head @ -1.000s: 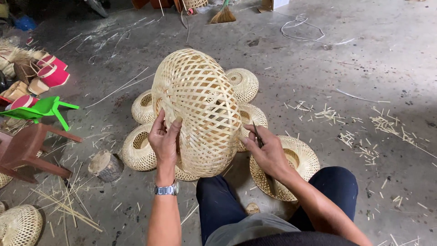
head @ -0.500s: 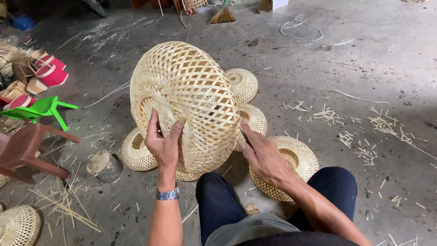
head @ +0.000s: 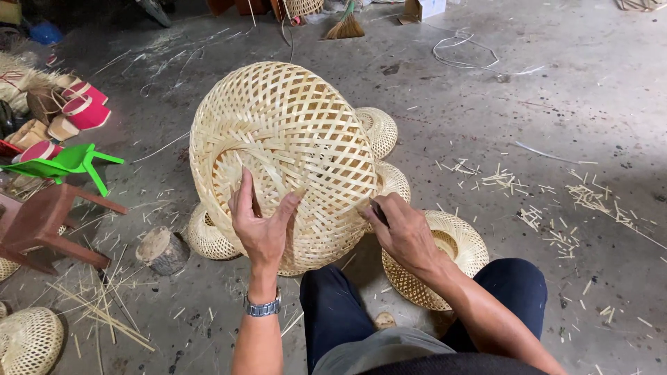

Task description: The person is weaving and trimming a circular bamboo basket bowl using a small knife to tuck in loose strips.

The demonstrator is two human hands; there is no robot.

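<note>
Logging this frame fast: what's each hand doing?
Left hand: open, fingers spread on the woven basket.
Right hand: closed on a small dark tool.

One large woven bamboo basket (head: 285, 149) sits under both hands. Four smaller woven baskets lie on the floor around it: one (head: 379, 128) beyond the hands, one (head: 392, 182) just past the right hand, one (head: 445, 260) beneath the right forearm, one (head: 208, 239) left of the left hand. One more (head: 28, 340) lies far to the left.
</note>
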